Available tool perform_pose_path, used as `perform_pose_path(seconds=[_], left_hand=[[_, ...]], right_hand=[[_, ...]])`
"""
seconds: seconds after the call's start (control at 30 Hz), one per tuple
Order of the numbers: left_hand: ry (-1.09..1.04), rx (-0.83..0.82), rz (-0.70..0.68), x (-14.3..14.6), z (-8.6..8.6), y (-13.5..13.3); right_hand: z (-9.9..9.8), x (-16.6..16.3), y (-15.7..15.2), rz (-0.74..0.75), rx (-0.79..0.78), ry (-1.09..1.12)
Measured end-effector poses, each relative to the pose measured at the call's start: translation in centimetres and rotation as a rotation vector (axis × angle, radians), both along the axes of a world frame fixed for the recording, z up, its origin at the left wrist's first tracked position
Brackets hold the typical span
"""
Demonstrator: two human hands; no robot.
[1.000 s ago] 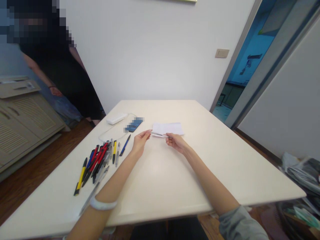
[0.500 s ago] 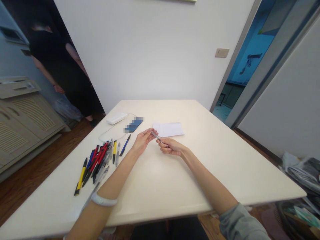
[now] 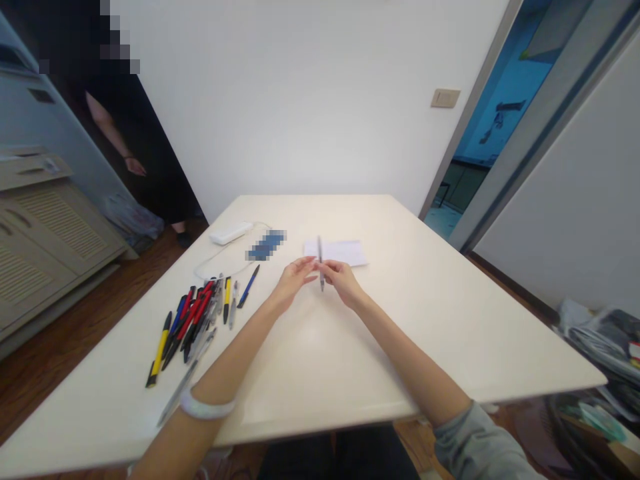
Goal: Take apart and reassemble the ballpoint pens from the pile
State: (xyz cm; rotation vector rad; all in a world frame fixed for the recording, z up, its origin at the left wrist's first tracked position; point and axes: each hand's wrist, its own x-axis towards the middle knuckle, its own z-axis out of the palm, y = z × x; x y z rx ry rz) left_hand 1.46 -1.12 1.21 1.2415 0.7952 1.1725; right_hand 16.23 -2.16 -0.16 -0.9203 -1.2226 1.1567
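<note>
A slim grey pen (image 3: 321, 248) stands nearly upright over the near side of a white paper sheet (image 3: 345, 252). My right hand (image 3: 344, 281) pinches it around the middle with thumb and fingers. On the pen's left, my left hand (image 3: 291, 285) has its fingers stretched and its thumb apart; the fingertips are close to the pen, and I cannot tell if they touch it. To the left on the table lies a loose pile of pens (image 3: 193, 323), red, blue, black and clear. A blue pen (image 3: 249, 287) lies apart, nearest my left hand.
A phone (image 3: 267, 245) and a white box-like device (image 3: 231, 233) with a white cable lie at the table's (image 3: 430, 320) left rear. A yellow-and-black pen (image 3: 159, 350) rests at the pile's left. One person (image 3: 145, 140) stands beyond the table's left side. Bags (image 3: 595, 333) are at the right.
The pen has turned from slanting between both hands to nearly upright in my right hand. My left fingers have opened from its end. The view has shifted slightly.
</note>
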Motion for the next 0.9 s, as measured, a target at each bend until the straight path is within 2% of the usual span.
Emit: perform_pose_path(seconds=[0.1,0.2,0.27,0.33,0.4,0.47,0.53,0.63,0.73,0.8,0.9], left_hand=[[0.231,0.119,-0.095,-0.2,-0.2,0.0],[0.402,0.341,-0.065,-1.3,0.2,0.6],[0.441,0.422,-0.045,-2.4,0.9,1.2],[0.475,0.443,-0.082,-3.5,1.7,1.7],[0.497,0.419,-0.146,-4.4,2.4,1.9],[0.500,0.340,-0.182,-4.7,2.8,1.8],[0.401,0.238,-0.147,-4.2,2.9,1.6],[-0.068,0.068,-0.022,-2.6,2.8,0.9],[-0.394,-0.156,-0.140,-0.8,3.2,0.1],[-0.496,-0.241,-0.151,0.0,3.9,-0.4],[-0.479,-0.345,-0.027,0.9,4.8,-0.7]], right_hand=[[0.5,0.3,-0.1,0.022,-0.110,0.113],[1.5,1.4,-0.4,0.135,-0.207,0.097],[2.2,2.7,-0.5,0.249,-0.265,0.068],[2.9,4.1,-0.5,0.343,-0.302,0.081],[3.2,5.3,-0.5,0.433,-0.310,-0.016],[3.2,5.8,-0.6,0.626,-0.318,-0.149],[3.0,5.4,-0.8,0.773,-0.316,-0.165],[2.7,3.8,-1.1,0.837,-0.314,-0.003],[2.3,2.0,-1.5,0.868,-0.366,0.131],[2.1,1.0,-1.8,0.915,-0.359,0.160],[1.8,0.2,-2.2,0.900,-0.294,0.086]])
